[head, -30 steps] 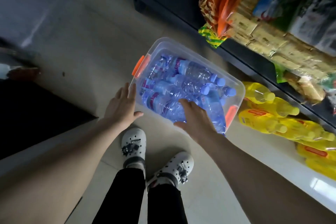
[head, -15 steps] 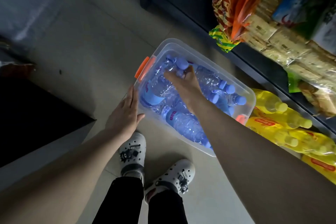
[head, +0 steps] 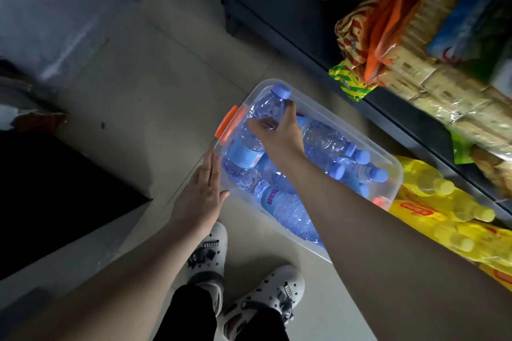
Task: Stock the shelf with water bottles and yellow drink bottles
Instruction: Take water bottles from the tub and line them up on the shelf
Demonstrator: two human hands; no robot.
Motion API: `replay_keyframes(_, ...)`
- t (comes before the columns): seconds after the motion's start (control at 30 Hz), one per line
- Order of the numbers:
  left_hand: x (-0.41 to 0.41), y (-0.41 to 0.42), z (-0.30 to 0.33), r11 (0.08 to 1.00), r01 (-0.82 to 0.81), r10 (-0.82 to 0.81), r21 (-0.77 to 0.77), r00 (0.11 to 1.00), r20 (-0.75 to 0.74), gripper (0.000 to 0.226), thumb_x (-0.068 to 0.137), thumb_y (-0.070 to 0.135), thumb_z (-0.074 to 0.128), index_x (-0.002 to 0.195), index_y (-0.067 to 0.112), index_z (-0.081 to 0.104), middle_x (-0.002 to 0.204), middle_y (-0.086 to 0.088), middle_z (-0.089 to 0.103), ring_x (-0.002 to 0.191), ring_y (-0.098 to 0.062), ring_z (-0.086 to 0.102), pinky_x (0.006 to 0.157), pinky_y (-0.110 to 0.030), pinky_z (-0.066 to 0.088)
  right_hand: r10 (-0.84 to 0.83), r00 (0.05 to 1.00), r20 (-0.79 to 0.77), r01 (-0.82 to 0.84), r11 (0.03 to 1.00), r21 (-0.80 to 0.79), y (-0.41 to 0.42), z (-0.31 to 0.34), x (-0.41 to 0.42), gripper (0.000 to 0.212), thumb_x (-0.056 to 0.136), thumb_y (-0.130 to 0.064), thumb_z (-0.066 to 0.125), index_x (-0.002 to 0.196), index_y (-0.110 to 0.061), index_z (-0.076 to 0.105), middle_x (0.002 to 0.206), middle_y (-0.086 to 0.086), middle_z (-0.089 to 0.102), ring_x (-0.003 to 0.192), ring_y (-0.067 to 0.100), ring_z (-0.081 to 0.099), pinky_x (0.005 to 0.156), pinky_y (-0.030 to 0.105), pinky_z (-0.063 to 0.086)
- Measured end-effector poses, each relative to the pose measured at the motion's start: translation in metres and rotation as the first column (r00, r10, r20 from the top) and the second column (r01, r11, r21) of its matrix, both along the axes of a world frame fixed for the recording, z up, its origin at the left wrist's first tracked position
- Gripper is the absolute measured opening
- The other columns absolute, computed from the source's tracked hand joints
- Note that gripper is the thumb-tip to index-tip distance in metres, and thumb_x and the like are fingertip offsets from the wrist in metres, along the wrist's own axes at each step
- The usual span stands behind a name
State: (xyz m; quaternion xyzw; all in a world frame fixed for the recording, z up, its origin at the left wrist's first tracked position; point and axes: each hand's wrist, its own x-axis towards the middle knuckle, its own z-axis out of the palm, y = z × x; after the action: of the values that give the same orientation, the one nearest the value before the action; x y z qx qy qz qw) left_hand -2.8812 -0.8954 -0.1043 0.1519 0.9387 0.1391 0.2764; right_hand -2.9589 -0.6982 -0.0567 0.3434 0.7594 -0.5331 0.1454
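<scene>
A clear bin [head: 327, 111] sat on the floor [head: 144, 97] beside a dark shelf [head: 291, 22] stacked with snack packs [head: 415, 63]. The right hand [head: 279, 133] was closed around one water bottle [head: 257, 130], raised at the bin's far left corner. The left hand [head: 203, 194] lay flat and open against the bin's left wall. About six more bottles lay inside. Yellow bottles [head: 443, 210], at least five, lay right of the bin.

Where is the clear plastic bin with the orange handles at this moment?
In the head view, the clear bin sits on the floor in front of the dark shelf, between the left hand at its side and the yellow drink bottles.
</scene>
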Motion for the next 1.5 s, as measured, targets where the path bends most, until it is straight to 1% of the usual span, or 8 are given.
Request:
replay_keyframes(0.1, -0.017, 0.006, 0.020, 0.992, 0.071, -0.064, -0.105, 0.995, 0.074, 0.079, 0.091, -0.008, 0.046, 0.157, 0.004, 0.003, 0.165, -0.011, -0.003, 0.145, -0.035, 0.026, 0.109, -0.040, 0.042, -0.040, 0.999, -0.028, 0.041, 0.998, 0.047, 0.020, 0.041, 0.005, 0.063, 0.077, -0.050, 0.074, 0.127, -0.037, 0.039, 0.103, -0.005, 0.069, 0.094, 0.019, 0.064, 0.075, 0.030, 0.045)
replay_keyframes(0.2, -0.048, 0.014, 0.067, 0.927, 0.240, -0.176, -0.288, 0.957, 0.230, 0.068, 0.098, -0.004, 0.028, 0.158, 0.011, 0.001, 0.166, -0.003, -0.004, 0.151, -0.031, 0.007, 0.118, -0.036, 0.027, 0.002, 0.998, -0.062, 0.007, 0.990, 0.140, 0.049, 0.110, 0.005, 0.066, 0.079, -0.051, 0.074, 0.132, -0.034, 0.040, 0.104, -0.008, 0.066, 0.093, 0.019, 0.061, 0.068, 0.027, 0.041)
replay_keyframes(0.33, -0.078, 0.026, 0.158, 0.878, 0.366, -0.297, -0.308, 0.922, 0.250, 0.053, 0.098, 0.022, 0.052, 0.148, 0.019, 0.035, 0.144, -0.006, 0.046, 0.135, -0.028, 0.041, 0.107, -0.035, 0.041, 0.077, 0.991, -0.108, -0.048, 0.968, 0.245, 0.086, 0.236, 0.006, 0.070, 0.077, -0.049, 0.078, 0.135, -0.032, 0.043, 0.092, -0.022, 0.062, 0.094, 0.014, 0.061, 0.073, 0.025, 0.042)
replay_keyframes(0.5, -0.113, 0.053, 0.331, 0.907, 0.396, -0.340, -0.142, 0.888, 0.309, 0.033, 0.100, 0.032, 0.055, 0.130, 0.018, 0.058, 0.125, -0.008, 0.062, 0.110, -0.024, 0.060, 0.087, -0.027, 0.044, 0.146, 0.971, -0.190, -0.065, 0.924, 0.376, 0.117, 0.434, 0.009, 0.070, 0.070, -0.055, 0.082, 0.127, -0.032, 0.049, 0.101, -0.014, 0.066, 0.097, 0.018, 0.065, 0.080, 0.033, 0.051)
replay_keyframes(0.83, -0.164, 0.139, 0.688, 0.795, 0.579, -0.564, 0.181, 0.815, -0.131, 0.053, 0.091, 0.045, 0.065, 0.138, 0.024, 0.054, 0.130, 0.003, 0.063, 0.111, -0.015, 0.062, 0.091, -0.032, 0.049, 0.210, 0.849, -0.485, 0.140, 0.795, 0.590, 0.130, 0.778, 0.016, 0.066, 0.070, -0.054, 0.081, 0.126, -0.036, 0.050, 0.099, -0.019, 0.068, 0.088, 0.000, 0.065, 0.078, 0.028, 0.056)
replay_keyframes(1.03, -0.170, 0.171, 0.858, 0.683, 0.564, -0.455, 0.465, 0.826, -0.333, 0.071, 0.081, 0.057, 0.070, 0.142, 0.030, 0.046, 0.126, 0.009, 0.063, 0.112, -0.007, 0.061, 0.099, -0.033, 0.049, 0.222, 0.720, -0.658, 0.329, 0.725, 0.605, 0.134, 0.922, 0.030, 0.061, 0.073, -0.054, 0.079, 0.124, -0.030, 0.054, 0.099, -0.020, 0.067, 0.088, -0.008, 0.063, 0.071, 0.010, 0.048)
replay_keyframes(1.27, -0.162, 0.219, 0.976, 0.550, 0.604, -0.366, 0.577, 0.795, -0.484, 0.062, 0.078, 0.058, 0.073, 0.132, 0.033, 0.055, 0.120, 0.015, 0.066, 0.106, -0.003, 0.062, 0.079, -0.020, 0.045, 0.262, 0.628, -0.733, 0.375, 0.724, 0.579, 0.155, 1.022, 0.040, 0.060, 0.076, -0.054, 0.077, 0.125, -0.030, 0.054, 0.104, -0.018, 0.069, 0.091, -0.006, 0.065, 0.082, 0.023, 0.056)
replay_keyframes(1.5, -0.172, 0.281, 1.048, 0.538, 0.685, -0.323, 0.491, 0.706, -0.631, 0.064, 0.079, 0.061, 0.070, 0.134, 0.032, 0.054, 0.123, 0.011, 0.066, 0.103, -0.007, 0.063, 0.094, -0.033, 0.051, 0.231, 0.529, -0.816, 0.444, 0.745, 0.499, 0.226, 1.084, 0.023, 0.076, 0.068, -0.058, 0.081, 0.126, -0.023, 0.047, 0.110, -0.010, 0.066, 0.097, 0.007, 0.068, 0.087, 0.037, 0.058)
